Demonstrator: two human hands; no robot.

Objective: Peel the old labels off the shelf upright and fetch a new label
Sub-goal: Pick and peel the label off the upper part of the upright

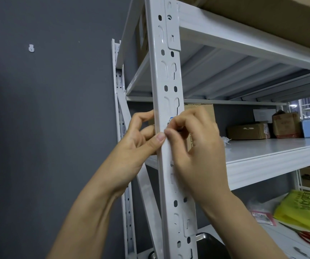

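Head view
Upright: the white perforated steel shelf upright (169, 81) is a glossy painted post with paired oval holes and keyhole slots down its front face.
Old label: a small blue-and-white paper label scrap (170, 119) sticks to that front face about halfway up the visible post. Fingertips hide most of it.
Axis: the post's long axis runs from top to bottom of the view, with its top leaning slightly left.
Left hand: the left hand (137, 146) comes up from the lower left. Its thumb presses on the post's left front edge and its fingers curl behind, clasping the post just below the scrap.
Right hand: the right hand (197, 146) comes up from the lower right, its back facing the camera. Its fingers (176, 124) are curled tight, nipping at the scrap, and its thumb tip touches the left thumb.
Around: brown cardboard boxes (247, 130) stand on the shelf to the right, and a yellow plastic bag (303, 210) lies one level lower.
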